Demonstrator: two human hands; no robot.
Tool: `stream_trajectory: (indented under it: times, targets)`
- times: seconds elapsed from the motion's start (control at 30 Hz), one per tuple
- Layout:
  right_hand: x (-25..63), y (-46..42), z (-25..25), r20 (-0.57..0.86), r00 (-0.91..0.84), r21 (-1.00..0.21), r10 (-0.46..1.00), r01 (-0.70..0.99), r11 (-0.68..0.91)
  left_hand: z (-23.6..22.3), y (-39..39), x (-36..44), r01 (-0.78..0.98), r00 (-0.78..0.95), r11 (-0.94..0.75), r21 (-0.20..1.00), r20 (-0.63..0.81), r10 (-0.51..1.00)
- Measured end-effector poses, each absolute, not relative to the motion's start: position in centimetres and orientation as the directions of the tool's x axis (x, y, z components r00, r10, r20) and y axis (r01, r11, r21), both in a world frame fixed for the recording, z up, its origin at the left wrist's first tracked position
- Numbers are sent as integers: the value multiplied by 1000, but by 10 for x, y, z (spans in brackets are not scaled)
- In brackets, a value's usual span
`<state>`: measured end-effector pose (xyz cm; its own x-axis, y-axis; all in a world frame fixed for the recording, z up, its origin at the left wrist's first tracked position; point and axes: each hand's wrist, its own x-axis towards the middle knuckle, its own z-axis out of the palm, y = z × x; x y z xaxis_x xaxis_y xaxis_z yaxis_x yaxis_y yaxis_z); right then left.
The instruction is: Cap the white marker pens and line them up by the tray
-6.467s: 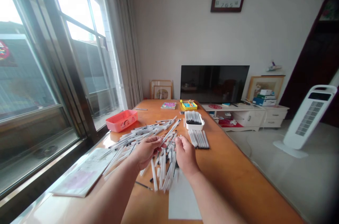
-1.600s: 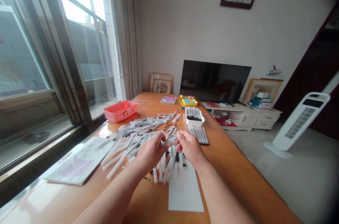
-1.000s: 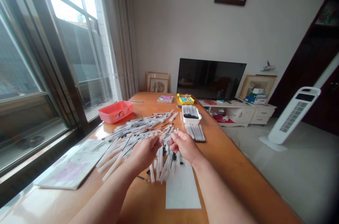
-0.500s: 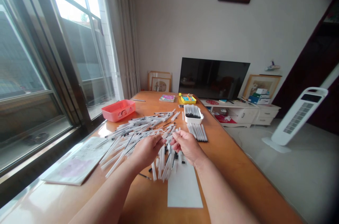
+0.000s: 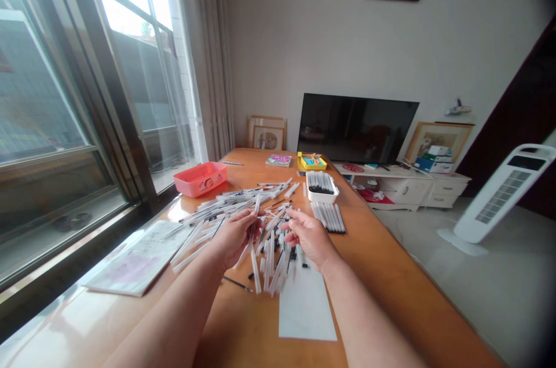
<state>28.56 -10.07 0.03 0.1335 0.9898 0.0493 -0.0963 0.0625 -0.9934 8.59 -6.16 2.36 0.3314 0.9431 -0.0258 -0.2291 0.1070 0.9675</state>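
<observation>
A loose heap of white pen barrels (image 5: 226, 211) with black refills and small black caps covers the middle of the orange wooden table (image 5: 382, 292). My left hand (image 5: 237, 236) is closed on one white pen barrel (image 5: 253, 223), which points up and away. My right hand (image 5: 306, 236) hovers beside it above the heap, fingers curled and thumb pinched; what it holds is too small to name. A white tray (image 5: 322, 188) of assembled pens stands beyond, with a neat row of finished pens (image 5: 329, 217) lying in front of it.
A white sheet (image 5: 306, 310) lies under my right forearm and a printed paper (image 5: 139, 255) at the left edge. A pink box (image 5: 200, 178), a book (image 5: 278, 160) and a yellow box (image 5: 311, 161) sit further back. Windows run along the left; a fan (image 5: 499, 200) stands right.
My hands have drawn slightly apart. The left hand has turned the pen barrel so that it points upward, and the right hand has opened a little from the joint pinch.
</observation>
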Motion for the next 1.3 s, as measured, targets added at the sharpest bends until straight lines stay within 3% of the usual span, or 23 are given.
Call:
stream_trajectory:
  times: [0.17, 0.43, 0.57, 0.73, 0.9, 1.0, 1.1, 1.3]
  targets:
    - [272, -104, -1, 45, 58, -999, 997, -27, 46, 20, -59, 86, -368, 374, 191, 910, -43, 927]
    - [253, -117, 2, -24, -217, -999, 976, 32, -17, 20, -64, 93, -473, 371, 221, 853, -35, 928]
    - [250, -119, 3, 27, -178, -998, 984, 52, 36, 21, -65, 92, -466, 377, 224, 856, -37, 926]
    - [250, -118, 3, 146, -152, -959, 977, 219, 178, 17, -65, 100, -481, 256, 145, 865, -20, 967]
    - [250, -116, 1, 293, -100, -836, 951, 456, 306, 14, -66, 106, -460, 170, 98, 883, -21, 985]
    - [249, -121, 4, 364, -104, -749, 925, 557, 358, 14, -58, 97, -482, 31, 43, 875, -32, 999]
    - [248, -126, 6, 378, -117, -718, 918, 589, 371, 16, -45, 82, -529, -145, 6, 849, -98, 985]
    - [253, -115, -11, 319, -18, -744, 948, 615, 262, 15, -39, 77, -558, -64, 10, 830, -54, 996]
